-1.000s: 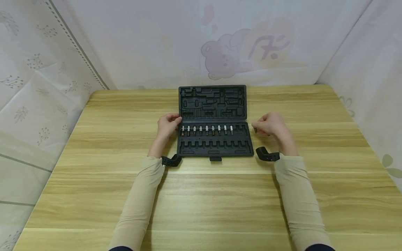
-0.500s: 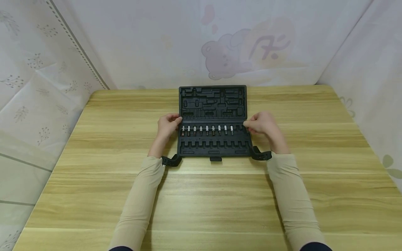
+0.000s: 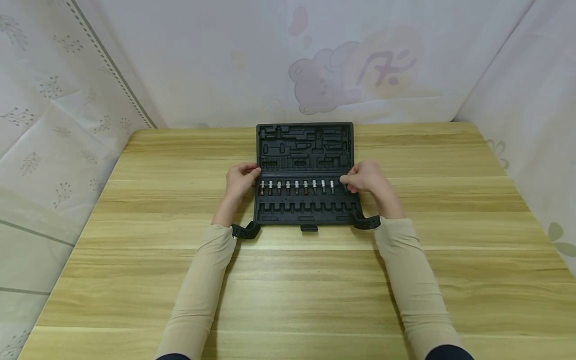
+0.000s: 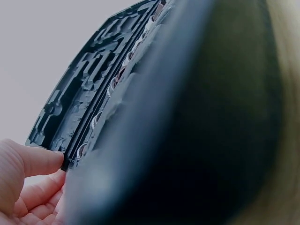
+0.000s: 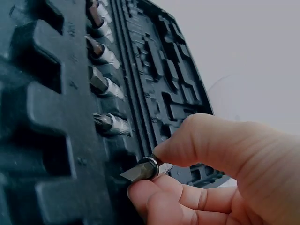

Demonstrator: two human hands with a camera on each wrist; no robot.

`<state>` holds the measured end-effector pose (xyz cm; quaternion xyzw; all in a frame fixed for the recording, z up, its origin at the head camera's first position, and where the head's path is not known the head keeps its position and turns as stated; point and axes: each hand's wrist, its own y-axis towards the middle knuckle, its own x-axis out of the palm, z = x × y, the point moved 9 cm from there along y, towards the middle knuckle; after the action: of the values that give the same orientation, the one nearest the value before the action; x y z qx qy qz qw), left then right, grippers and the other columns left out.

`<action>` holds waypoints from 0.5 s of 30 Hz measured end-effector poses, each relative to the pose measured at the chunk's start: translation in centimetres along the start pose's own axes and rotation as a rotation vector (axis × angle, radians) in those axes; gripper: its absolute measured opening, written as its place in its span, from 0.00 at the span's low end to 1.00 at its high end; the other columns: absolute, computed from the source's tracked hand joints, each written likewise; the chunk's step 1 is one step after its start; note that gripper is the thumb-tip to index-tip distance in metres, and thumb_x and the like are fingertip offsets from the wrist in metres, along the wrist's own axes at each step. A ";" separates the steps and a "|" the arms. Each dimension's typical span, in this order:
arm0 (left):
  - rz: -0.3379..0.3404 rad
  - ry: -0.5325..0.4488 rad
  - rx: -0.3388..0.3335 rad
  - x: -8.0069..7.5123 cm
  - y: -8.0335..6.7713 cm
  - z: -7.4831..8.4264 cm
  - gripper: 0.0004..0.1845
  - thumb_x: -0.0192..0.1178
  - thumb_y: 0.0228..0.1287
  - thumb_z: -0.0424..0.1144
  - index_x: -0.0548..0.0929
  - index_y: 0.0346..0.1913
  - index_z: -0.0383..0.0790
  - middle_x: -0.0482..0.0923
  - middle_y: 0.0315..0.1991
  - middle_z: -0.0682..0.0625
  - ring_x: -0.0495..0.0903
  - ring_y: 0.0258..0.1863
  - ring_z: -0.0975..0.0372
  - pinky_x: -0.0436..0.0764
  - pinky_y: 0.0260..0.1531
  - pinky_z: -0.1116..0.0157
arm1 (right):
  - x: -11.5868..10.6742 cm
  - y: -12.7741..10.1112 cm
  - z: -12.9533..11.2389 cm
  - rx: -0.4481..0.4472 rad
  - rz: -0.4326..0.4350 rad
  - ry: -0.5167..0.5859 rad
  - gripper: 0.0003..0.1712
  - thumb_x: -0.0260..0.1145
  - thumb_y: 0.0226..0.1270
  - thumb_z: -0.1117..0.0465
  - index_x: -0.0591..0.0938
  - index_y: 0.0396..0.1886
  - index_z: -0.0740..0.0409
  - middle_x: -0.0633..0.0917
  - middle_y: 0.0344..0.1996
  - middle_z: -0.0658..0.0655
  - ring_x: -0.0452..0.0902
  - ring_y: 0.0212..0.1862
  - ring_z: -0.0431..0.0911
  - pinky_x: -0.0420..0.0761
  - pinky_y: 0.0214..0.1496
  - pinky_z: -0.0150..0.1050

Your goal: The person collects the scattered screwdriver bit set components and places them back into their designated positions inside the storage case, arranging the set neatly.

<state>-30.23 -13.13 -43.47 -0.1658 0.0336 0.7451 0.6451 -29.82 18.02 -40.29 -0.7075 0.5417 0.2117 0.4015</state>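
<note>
Head view, surface and room: a pale wood-grain table (image 3: 135, 280) walled in by light printed cloth (image 3: 360, 60) on three sides.
Head view, case: an open black tool case (image 3: 306, 200) lies at the table's middle, lid at 12 o'clock, a row of bits (image 3: 297, 186) across the tray.
Head view, hands: left hand (image 3: 240, 180) grips the case's 9 o'clock edge; right hand (image 3: 366, 177) is at the row's 3 o'clock end.
Left wrist view: thumb and fingers of the left hand (image 4: 23, 183) clamp the case (image 4: 93, 84) at its hinge corner; the foreground is blurred.
Right wrist view: the right hand (image 5: 211, 173) pinches a single hex bit (image 5: 143, 169) between thumb and forefinger, just beside the seated bits (image 5: 105, 89), at an empty slot. Only this view shows the pinched bit.
</note>
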 end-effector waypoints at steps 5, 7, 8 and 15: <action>-0.002 -0.003 0.002 0.0 0.0 0.0 0.15 0.59 0.64 0.34 0.80 0.50 0.30 0.80 0.43 0.39 0.74 0.27 0.65 0.74 0.26 0.74 | 0.3 0.2 -0.4 -0.006 0.003 -0.045 0.15 0.63 0.61 0.59 0.84 0.23 0.66 0.80 0.12 0.50 0.78 0.19 0.42 0.72 0.25 0.33; -0.002 -0.002 0.000 0.0 0.0 0.0 0.15 0.59 0.64 0.35 0.80 0.50 0.30 0.80 0.43 0.39 0.74 0.28 0.65 0.74 0.26 0.74 | 0.3 0.1 -0.5 -0.005 0.006 -0.059 0.16 0.63 0.61 0.58 0.84 0.22 0.66 0.80 0.12 0.51 0.77 0.19 0.43 0.71 0.25 0.33; -0.002 -0.001 0.000 0.0 0.0 0.0 0.15 0.59 0.64 0.35 0.80 0.50 0.30 0.80 0.43 0.39 0.74 0.28 0.65 0.74 0.26 0.74 | 0.4 0.1 -0.6 -0.003 0.006 -0.067 0.16 0.63 0.61 0.58 0.84 0.21 0.66 0.80 0.12 0.51 0.77 0.19 0.43 0.71 0.25 0.34; 0.001 0.004 -0.002 0.0 0.1 -0.1 0.15 0.59 0.64 0.35 0.81 0.50 0.31 0.80 0.43 0.40 0.74 0.29 0.64 0.75 0.26 0.73 | 0.4 -0.1 -1.0 0.035 -0.004 -0.075 0.16 0.64 0.61 0.59 0.81 0.19 0.65 0.81 0.12 0.54 0.78 0.20 0.44 0.72 0.24 0.36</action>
<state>-30.28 -13.22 -43.59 -0.1679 0.0343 0.7453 0.6443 -29.72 17.04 -39.98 -0.6930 0.5285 0.2277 0.4344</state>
